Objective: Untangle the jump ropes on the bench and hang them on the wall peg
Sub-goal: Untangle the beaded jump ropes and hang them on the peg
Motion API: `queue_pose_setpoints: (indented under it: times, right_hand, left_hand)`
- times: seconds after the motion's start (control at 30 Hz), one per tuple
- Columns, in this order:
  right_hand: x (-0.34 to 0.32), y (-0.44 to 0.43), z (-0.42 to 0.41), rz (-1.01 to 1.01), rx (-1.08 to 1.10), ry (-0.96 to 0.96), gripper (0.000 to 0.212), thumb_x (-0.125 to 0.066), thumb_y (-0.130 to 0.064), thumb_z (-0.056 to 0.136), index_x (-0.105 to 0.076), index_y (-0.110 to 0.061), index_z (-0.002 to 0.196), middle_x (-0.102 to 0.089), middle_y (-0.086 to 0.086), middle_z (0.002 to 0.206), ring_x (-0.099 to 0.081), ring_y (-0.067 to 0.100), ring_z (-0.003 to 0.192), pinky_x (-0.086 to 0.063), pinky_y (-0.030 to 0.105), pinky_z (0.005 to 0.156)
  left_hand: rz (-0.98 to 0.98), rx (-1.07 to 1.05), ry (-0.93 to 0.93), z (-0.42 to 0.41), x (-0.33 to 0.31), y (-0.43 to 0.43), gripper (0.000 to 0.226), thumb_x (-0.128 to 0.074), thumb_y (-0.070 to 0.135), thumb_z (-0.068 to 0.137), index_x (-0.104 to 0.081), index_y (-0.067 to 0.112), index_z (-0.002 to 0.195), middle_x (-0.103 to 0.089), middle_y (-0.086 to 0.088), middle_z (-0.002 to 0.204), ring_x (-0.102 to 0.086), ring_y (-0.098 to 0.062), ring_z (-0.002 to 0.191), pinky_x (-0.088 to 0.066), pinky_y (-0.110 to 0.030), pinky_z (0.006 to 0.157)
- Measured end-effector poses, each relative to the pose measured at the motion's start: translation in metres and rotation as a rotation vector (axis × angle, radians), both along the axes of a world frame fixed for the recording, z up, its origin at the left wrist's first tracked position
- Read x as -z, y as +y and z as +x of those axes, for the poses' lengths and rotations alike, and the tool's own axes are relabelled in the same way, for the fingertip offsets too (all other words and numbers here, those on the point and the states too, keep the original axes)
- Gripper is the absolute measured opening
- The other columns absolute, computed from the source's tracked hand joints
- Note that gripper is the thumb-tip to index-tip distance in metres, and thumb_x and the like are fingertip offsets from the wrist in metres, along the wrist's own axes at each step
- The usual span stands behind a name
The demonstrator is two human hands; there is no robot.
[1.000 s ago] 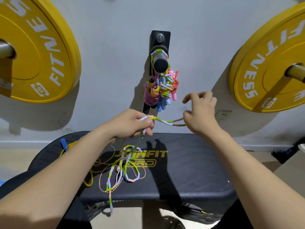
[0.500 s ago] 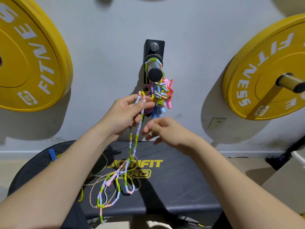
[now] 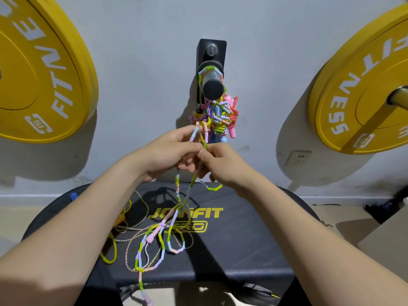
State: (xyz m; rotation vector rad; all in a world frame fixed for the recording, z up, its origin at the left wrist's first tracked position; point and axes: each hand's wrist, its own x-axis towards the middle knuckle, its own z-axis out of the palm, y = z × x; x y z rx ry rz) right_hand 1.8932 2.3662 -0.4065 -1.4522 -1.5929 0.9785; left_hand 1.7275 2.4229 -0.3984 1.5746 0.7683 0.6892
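Black bench [image 3: 254, 235] carries tangled jump ropes [image 3: 132, 235].

Hung rope bundle [image 3: 217, 117] crowding the wall peg [image 3: 212, 89]; open wall either side.

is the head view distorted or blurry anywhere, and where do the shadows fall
Head view: wide-angle bowing curves the forearms and stretches the yellow weight plates at the edges; the hands' fingertips look slightly soft; hard shadows fall below the plates and beside the wall peg on the grey wall; no strong glare.
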Motion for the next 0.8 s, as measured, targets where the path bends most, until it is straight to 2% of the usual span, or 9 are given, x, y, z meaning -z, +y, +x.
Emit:
queue_pose_setpoints:
  times: [0.1,0.17,0.23,0.3,0.43,0.47,0.53,0.63,0.8]
  right_hand:
    - [-0.011,0.006,0.002,0.205,0.271,0.085,0.042,-0.044,-0.027,0.112,-0.067,-0.010,0.080,-0.074,0.007,0.066,-0.055,0.013,0.050,-0.042,0.026,0.054]
    - [-0.024,0.009,0.009,0.274,0.384,0.407,0.041,-0.040,-0.030,0.114,-0.063,-0.008,0.088,-0.067,0.003,0.057,-0.048,0.012,0.042,-0.037,0.022,0.046]
    - [-0.034,0.009,0.020,0.279,0.403,0.710,0.035,-0.035,-0.033,0.116,-0.058,-0.013,0.098,-0.062,-0.002,0.056,-0.042,0.010,0.041,-0.032,0.020,0.042]
    - [-0.040,0.007,0.031,0.263,0.427,0.884,0.033,-0.032,-0.034,0.116,-0.057,-0.014,0.108,-0.063,-0.001,0.059,-0.042,0.010,0.045,-0.034,0.022,0.042]
    - [-0.042,0.009,0.052,0.213,0.585,1.013,0.022,-0.039,-0.025,0.114,-0.059,-0.015,0.110,-0.073,0.012,0.076,-0.048,0.014,0.048,-0.039,0.024,0.046]
    - [-0.040,0.010,0.055,0.160,0.613,0.960,0.019,-0.042,-0.019,0.111,-0.058,-0.013,0.104,-0.073,0.018,0.085,-0.050,0.016,0.048,-0.041,0.025,0.046]
    - [-0.030,0.009,0.058,-0.019,0.610,0.658,0.017,-0.043,-0.009,0.106,-0.057,-0.009,0.096,-0.071,0.024,0.099,-0.060,0.019,0.050,-0.048,0.025,0.047]
    - [-0.014,0.001,0.054,-0.314,0.401,0.136,0.019,-0.049,-0.009,0.103,-0.059,0.005,0.112,-0.073,0.025,0.106,-0.078,0.032,0.066,-0.062,0.033,0.055]
    - [-0.007,-0.014,0.034,-0.316,-0.137,-0.087,0.013,-0.066,-0.020,0.099,-0.076,-0.013,0.096,-0.078,0.008,0.092,-0.076,0.019,0.090,-0.062,0.034,0.083]
  left_hand:
    - [-0.021,0.068,0.106,-0.011,0.006,0.003,0.046,-0.069,0.016,0.102,-0.061,0.035,0.143,-0.067,-0.005,0.114,-0.061,-0.018,0.091,-0.048,-0.033,0.070]
    - [0.030,0.167,0.236,-0.016,0.016,0.003,0.038,-0.077,0.020,0.096,-0.070,0.029,0.133,-0.074,0.003,0.119,-0.064,-0.009,0.102,-0.051,-0.028,0.081]
    - [0.025,0.340,0.369,-0.015,0.027,0.000,0.026,-0.075,0.020,0.099,-0.073,0.021,0.125,-0.074,0.006,0.105,-0.060,-0.003,0.085,-0.045,-0.017,0.068]
    - [0.047,0.438,0.508,-0.013,0.034,-0.003,0.016,-0.069,0.021,0.103,-0.075,0.014,0.117,-0.075,0.006,0.097,-0.059,0.002,0.073,-0.045,-0.012,0.064]
    - [0.242,0.216,0.610,-0.013,0.039,0.002,0.023,-0.065,0.027,0.106,-0.074,0.006,0.106,-0.081,0.004,0.094,-0.058,0.003,0.066,-0.040,-0.013,0.064]
    - [0.209,0.120,0.539,-0.012,0.038,0.003,0.024,-0.066,0.030,0.105,-0.075,0.008,0.105,-0.082,0.001,0.092,-0.054,-0.003,0.062,-0.038,-0.019,0.058]
    - [0.087,-0.007,0.283,-0.008,0.032,0.000,0.027,-0.068,0.036,0.103,-0.077,0.010,0.104,-0.081,-0.004,0.090,-0.040,-0.010,0.052,-0.028,-0.023,0.047]
    - [0.012,-0.110,-0.014,0.000,0.018,-0.002,0.029,-0.071,0.040,0.101,-0.079,0.013,0.107,-0.081,-0.006,0.095,-0.032,-0.008,0.047,-0.029,-0.019,0.044]
    - [-0.049,-0.147,-0.052,0.008,0.010,-0.004,0.028,-0.071,0.030,0.101,-0.072,0.010,0.121,-0.081,-0.005,0.110,-0.042,-0.006,0.049,-0.038,-0.017,0.049]
